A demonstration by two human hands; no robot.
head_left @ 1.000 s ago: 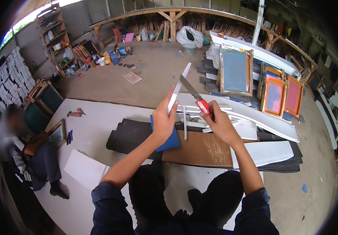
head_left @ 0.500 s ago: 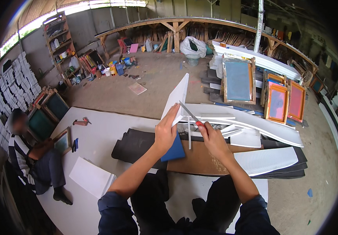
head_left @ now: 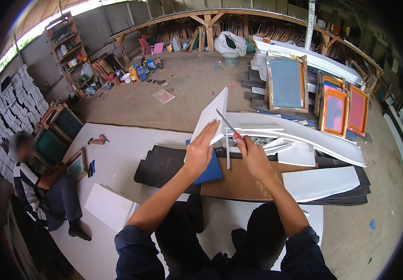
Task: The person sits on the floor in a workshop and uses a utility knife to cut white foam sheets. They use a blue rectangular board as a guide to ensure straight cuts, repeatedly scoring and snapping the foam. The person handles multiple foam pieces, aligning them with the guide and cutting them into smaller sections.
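Observation:
My left hand point(head_left: 200, 154) grips a white foam sheet point(head_left: 213, 109), its fingers lying straight along the face and its thumb hidden. The sheet stands tilted up in front of me. My right hand point(head_left: 254, 157) is closed around the red handle of a knife point(head_left: 230, 123). Its long thin blade points up and left, close against the sheet's right edge; I cannot tell whether it is in the foam. A narrow white strip point(head_left: 228, 156) hangs below that edge. Under my left hand lies a blue pad point(head_left: 210, 174), on a brown board point(head_left: 238, 181).
White foam pieces point(head_left: 299, 155) and dark sheets point(head_left: 161, 165) lie around the board. A person point(head_left: 47, 186) sits at the left, holding a framed screen point(head_left: 76, 164). Pliers-like tool point(head_left: 98, 140) rests on the white floor sheet. Coloured framed screens point(head_left: 336, 109) lean at the right.
The knife blade has moved a little farther up along the foam sheet's edge. My left hand stays on the sheet. The whole view has shifted slightly.

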